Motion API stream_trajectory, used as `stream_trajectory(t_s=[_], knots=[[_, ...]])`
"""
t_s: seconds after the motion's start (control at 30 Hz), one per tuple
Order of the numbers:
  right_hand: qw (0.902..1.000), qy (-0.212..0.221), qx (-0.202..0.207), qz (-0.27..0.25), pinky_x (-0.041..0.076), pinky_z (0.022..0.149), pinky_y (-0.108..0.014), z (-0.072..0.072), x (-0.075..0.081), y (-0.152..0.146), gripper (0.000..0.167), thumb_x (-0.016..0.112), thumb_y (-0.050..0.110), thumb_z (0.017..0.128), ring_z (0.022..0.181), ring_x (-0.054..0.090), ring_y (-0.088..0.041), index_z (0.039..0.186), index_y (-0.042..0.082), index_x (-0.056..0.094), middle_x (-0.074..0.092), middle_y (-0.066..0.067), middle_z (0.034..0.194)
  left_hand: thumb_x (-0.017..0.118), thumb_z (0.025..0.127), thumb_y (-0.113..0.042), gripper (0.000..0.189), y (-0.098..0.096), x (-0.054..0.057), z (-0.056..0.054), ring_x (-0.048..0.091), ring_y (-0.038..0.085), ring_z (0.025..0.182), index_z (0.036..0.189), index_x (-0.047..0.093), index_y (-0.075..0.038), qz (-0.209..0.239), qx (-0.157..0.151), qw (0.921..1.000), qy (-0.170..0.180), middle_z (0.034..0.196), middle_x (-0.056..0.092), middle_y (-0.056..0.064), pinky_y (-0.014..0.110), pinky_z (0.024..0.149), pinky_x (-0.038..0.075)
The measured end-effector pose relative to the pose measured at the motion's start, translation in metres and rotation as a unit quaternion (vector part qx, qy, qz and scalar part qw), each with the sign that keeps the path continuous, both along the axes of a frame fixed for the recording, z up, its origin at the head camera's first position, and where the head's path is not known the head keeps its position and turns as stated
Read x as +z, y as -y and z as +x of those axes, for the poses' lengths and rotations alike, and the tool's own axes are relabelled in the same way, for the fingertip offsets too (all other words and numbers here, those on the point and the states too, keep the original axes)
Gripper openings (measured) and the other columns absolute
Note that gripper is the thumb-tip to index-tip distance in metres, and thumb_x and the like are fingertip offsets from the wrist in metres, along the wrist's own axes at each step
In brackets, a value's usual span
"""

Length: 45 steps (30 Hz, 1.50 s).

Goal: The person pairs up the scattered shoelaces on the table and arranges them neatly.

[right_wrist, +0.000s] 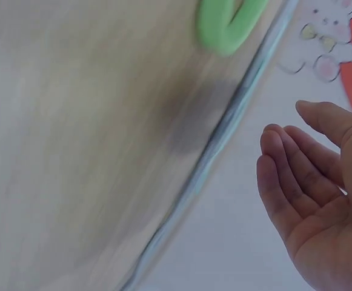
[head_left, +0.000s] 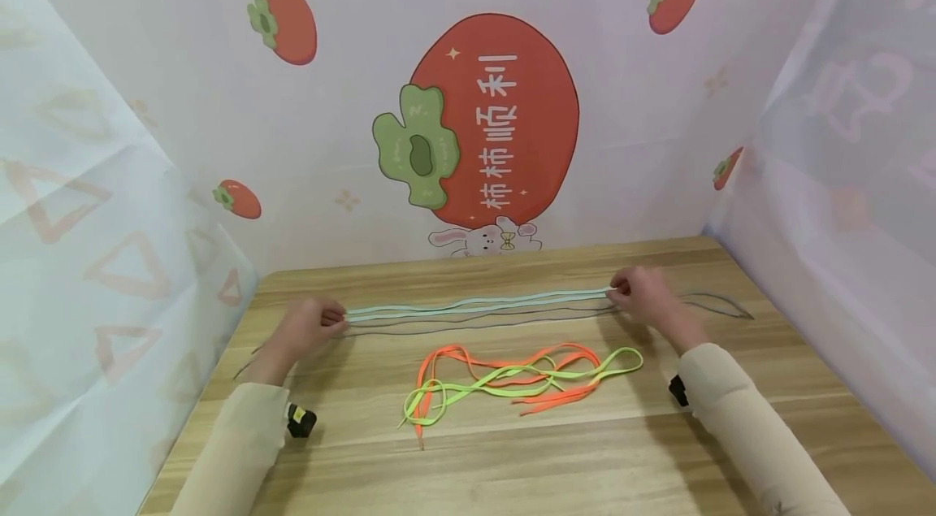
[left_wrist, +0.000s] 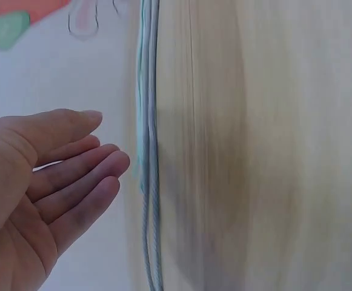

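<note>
A pale mint shoelace [head_left: 475, 301] stretches in double strands across the back of the wooden table. Just in front of it runs a thin grey lace [left_wrist: 156, 230], its loop passing beyond the right hand. At the mint lace's left end is my left hand [head_left: 307, 327]; the left wrist view shows its thumb and fingers apart with nothing between them. My right hand [head_left: 647, 298] is by the right end, and in the right wrist view its fingers are loosely bent, clear of the strands. Both hands look blurred in the head view.
Nearer the front, an orange shoelace [head_left: 559, 399] and a yellow-green shoelace [head_left: 621, 370] lie loosely tangled on the wooden table [head_left: 468, 475]. White printed sheets with persimmon pictures [head_left: 504, 118] hang behind and at both sides.
</note>
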State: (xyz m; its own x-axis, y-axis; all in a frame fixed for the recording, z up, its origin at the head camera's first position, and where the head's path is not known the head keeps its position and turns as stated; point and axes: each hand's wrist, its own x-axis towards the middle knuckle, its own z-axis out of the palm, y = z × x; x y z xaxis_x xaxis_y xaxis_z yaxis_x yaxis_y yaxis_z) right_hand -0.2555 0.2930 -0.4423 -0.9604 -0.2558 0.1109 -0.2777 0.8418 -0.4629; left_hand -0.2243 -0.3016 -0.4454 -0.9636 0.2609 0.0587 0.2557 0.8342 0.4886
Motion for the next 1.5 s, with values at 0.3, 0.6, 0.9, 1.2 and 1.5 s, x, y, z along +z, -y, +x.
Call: stream_trajectory(t_s=[0.3, 0.6, 0.9, 1.2, 1.5], knots=[[0.9978, -0.011, 0.058, -0.029, 0.063, 0.079, -0.04, 0.016, 0.001, 0.045, 0.015, 0.072, 0.012, 0.1, 0.086, 0.071, -0.019, 0.107, -0.002, 0.075, 0.077, -0.01, 0.095, 0.071, 0.099, -0.007, 0.022, -0.058, -0.003, 0.02, 0.077, 0.026, 0.097, 0.116, 0.074, 0.006, 0.021, -0.086, 0.9959, -0.015, 0.107, 0.078, 0.016, 0.041, 0.087, 0.064], [0.988, 0.041, 0.145, -0.036, 0.059, 0.075, -0.026, 0.04, 0.002, 0.093, 0.009, 0.075, 0.013, 0.099, 0.081, 0.065, -0.007, 0.105, 0.007, 0.077, 0.074, 0.002, 0.091, 0.072, 0.099, -0.008, 0.021, -0.125, -0.003, 0.04, 0.076, 0.016, 0.098, 0.118, 0.076, 0.0, 0.062, -0.217, 0.9741, 0.015, 0.112, 0.079, 0.013, 0.033, 0.088, 0.063], [0.9718, 0.057, 0.227, -0.032, 0.055, 0.071, -0.021, 0.063, -0.001, 0.13, 0.009, 0.075, 0.012, 0.099, 0.077, 0.06, -0.005, 0.106, 0.007, 0.077, 0.07, 0.006, 0.09, 0.074, 0.1, -0.013, 0.016, -0.166, -0.014, 0.05, 0.072, 0.002, 0.09, 0.114, 0.077, -0.005, 0.076, -0.258, 0.9615, 0.058, 0.102, 0.079, 0.0, 0.023, 0.082, 0.061], [0.9545, 0.057, 0.292, -0.024, 0.053, 0.069, -0.018, 0.082, -0.003, 0.154, 0.01, 0.078, 0.014, 0.097, 0.075, 0.058, 0.0, 0.105, 0.008, 0.078, 0.071, 0.007, 0.09, 0.078, 0.096, -0.01, 0.017, -0.177, -0.024, 0.055, 0.07, 0.001, 0.09, 0.113, 0.076, -0.009, 0.064, -0.254, 0.9625, 0.071, 0.103, 0.076, -0.001, 0.021, 0.083, 0.059], [0.947, 0.071, 0.313, -0.02, 0.049, 0.067, -0.016, 0.091, -0.008, 0.166, 0.009, 0.08, 0.016, 0.096, 0.074, 0.056, 0.0, 0.101, 0.01, 0.076, 0.068, 0.01, 0.087, 0.075, 0.093, 0.004, 0.017, -0.178, -0.024, 0.062, 0.065, 0.001, 0.086, 0.105, 0.076, -0.008, 0.04, -0.272, 0.9614, 0.015, 0.098, 0.073, 0.001, 0.019, 0.078, 0.057]])
